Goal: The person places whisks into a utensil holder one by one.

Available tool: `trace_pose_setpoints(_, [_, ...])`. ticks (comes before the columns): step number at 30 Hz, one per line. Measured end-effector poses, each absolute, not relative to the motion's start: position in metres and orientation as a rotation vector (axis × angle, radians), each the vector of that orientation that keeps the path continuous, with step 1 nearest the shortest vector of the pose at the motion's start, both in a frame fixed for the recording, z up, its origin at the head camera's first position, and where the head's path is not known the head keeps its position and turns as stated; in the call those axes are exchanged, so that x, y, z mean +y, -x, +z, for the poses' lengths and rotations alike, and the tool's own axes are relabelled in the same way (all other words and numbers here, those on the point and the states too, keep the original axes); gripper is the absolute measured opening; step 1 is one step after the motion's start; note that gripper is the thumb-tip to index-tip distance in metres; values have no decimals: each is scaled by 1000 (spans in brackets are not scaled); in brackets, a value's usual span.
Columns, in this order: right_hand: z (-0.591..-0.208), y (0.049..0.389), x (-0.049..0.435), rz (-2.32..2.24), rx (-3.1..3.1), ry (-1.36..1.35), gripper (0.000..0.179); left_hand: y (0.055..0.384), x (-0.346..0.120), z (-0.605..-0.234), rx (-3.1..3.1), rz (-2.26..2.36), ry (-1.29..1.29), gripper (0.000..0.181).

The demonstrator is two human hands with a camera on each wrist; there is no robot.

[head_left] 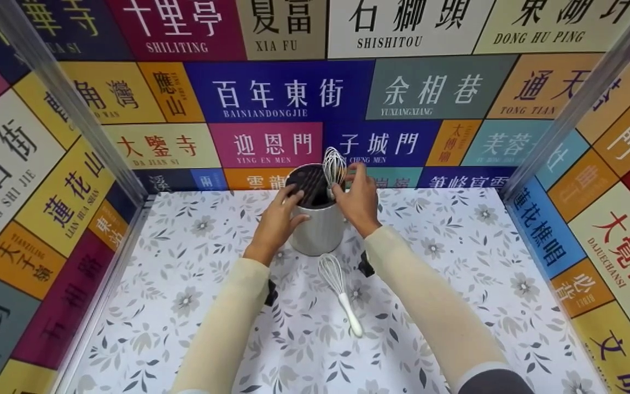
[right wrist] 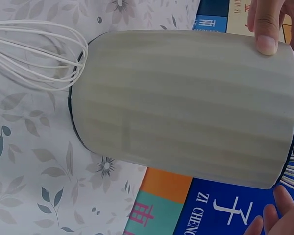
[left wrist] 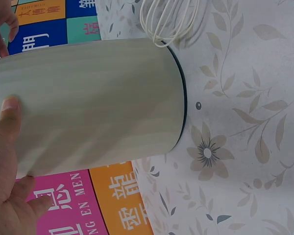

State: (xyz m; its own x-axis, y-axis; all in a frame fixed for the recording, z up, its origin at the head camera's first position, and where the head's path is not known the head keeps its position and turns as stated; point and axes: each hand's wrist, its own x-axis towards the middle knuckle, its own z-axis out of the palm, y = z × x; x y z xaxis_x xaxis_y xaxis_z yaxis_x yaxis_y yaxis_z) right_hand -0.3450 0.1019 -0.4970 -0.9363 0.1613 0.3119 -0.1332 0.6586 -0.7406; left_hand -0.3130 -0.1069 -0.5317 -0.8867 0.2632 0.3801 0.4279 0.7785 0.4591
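Two whisks share this scene: one whisk (head_left: 334,167) stands head-up in a pale ribbed holder (head_left: 320,224) at the back of the floral worktop (head_left: 457,306), the other, a spare whisk (head_left: 339,293), lies flat just in front of the holder, its white handle pointing toward the person. The left hand (head_left: 278,221) wraps the holder's side, thumb pressed flat against the ribbing and fingers (head_left: 292,192) curled over the dark slotted top. The right hand (head_left: 357,200) sits at the rim beside the upright whisk, fingers pinched round its stem just under the wire head. Bright panels with Chinese place names (head_left: 266,145) wall the booth on three sides.

The holder looks tall and narrow-footed, so a sideways tug on the whisk could tip it if the left hand's hold slackens; the wire loops might also snag in the slots. The spare whisk lies close enough to be knocked by a sleeve.

Hidden: the upright whisk's handle, down inside the holder, and the holder's contents. Both wrist views crop the hands to fingertips and show only parts of the wire loops.
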Motion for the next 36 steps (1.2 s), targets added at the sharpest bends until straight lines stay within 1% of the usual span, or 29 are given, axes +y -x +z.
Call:
trace_pose_setpoints(13, [-494,340,110,1244,-2506,-13,54,312,-107,-530,-2690,-764,513,62])
trace_pose_setpoints(19, [-495,332,123,1303,-2406,-47,49,312,-107,-530,-2684,-791,522,61])
trace_pose_setpoints(26, [-513,308,144,1210,-2495,-130,47,311,-107,-530,-2699,-819,509,62])
trace_pose_setpoints(36, [-550,260,164,1009,-2857,-377,51,312,-107,-531,-2714,-806,499,62])
